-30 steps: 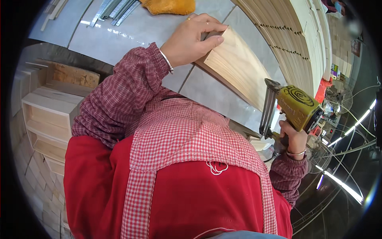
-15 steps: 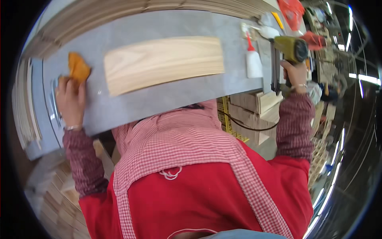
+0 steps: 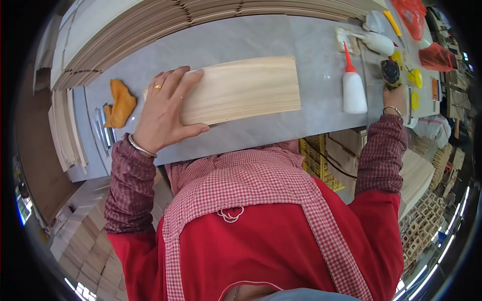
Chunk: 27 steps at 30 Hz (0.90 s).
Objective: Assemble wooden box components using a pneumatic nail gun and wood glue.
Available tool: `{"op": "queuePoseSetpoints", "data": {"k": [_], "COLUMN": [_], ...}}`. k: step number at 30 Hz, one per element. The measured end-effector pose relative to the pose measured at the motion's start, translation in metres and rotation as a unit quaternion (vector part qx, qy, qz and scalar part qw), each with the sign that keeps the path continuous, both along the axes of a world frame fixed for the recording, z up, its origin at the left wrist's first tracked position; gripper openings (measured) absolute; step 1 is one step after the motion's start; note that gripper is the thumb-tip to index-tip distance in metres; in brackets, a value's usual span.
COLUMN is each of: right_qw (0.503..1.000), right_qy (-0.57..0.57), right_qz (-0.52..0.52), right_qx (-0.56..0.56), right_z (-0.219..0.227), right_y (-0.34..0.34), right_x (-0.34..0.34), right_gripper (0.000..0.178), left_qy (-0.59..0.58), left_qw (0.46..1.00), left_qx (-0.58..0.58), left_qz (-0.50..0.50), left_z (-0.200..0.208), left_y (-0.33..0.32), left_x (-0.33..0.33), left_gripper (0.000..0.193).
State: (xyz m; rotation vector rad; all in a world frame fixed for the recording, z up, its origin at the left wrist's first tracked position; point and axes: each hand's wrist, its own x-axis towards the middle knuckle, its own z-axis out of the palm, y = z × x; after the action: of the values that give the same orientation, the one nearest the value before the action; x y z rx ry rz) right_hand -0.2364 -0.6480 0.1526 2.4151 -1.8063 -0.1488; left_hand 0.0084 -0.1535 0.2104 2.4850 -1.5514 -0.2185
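Gray wkshp. tabletop (image 3: 321,40) is carrying 1 board (image 3: 246,85), 2 btls. (image 3: 355,95); L. hand (image 3: 163,111) resting on board, fingers spread; R. hand (image 3: 395,99) gripping 1 nailer (image 3: 390,72).

So the left hand (image 3: 168,108) is spread over the left end of a pale wooden board (image 3: 246,90) lying flat on the grey tabletop (image 3: 251,132), thumb down by the near edge. The right hand (image 3: 394,99) is wrapped round the handle of a nail gun (image 3: 390,72), well off to the right. Between board and gun there's an upright-looking white bottle (image 3: 355,93) with a red nozzle, honestly can't tell if it's standing. Crumpled orange cloth (image 3: 119,103) on the left, stacked boards (image 3: 211,12) along the back.
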Motion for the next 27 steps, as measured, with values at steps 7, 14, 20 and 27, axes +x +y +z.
{"op": "queuePoseSetpoints", "data": {"k": [7,14,20,27], "right_qw": [0.996,0.985,0.723,0.722], "right_qy": [-0.078,-0.066,-0.422,-0.348], "right_qz": [0.038,0.148,0.327,0.499], "right_qx": [0.032,-0.062,0.439,0.33], "right_z": [-0.017,-0.015,0.026,0.036], "right_y": [-0.009,0.001,0.11,0.148], "right_x": [-0.003,0.003,0.067,0.06], "right_gripper": [0.069,0.056,0.043,0.042], "left_qy": [-0.061,-0.149,-0.201,-0.198], "left_qw": [0.997,0.983,0.974,0.973], "left_qx": [-0.045,-0.103,-0.096,-0.111], "left_qz": [0.011,0.023,0.029,0.029], "left_z": [0.001,-0.014,-0.044,-0.061], "left_y": [0.006,0.003,-0.02,-0.05], "left_x": [-0.032,-0.06,-0.066,-0.066], "left_gripper": [0.082,0.068,0.066,0.068]}}
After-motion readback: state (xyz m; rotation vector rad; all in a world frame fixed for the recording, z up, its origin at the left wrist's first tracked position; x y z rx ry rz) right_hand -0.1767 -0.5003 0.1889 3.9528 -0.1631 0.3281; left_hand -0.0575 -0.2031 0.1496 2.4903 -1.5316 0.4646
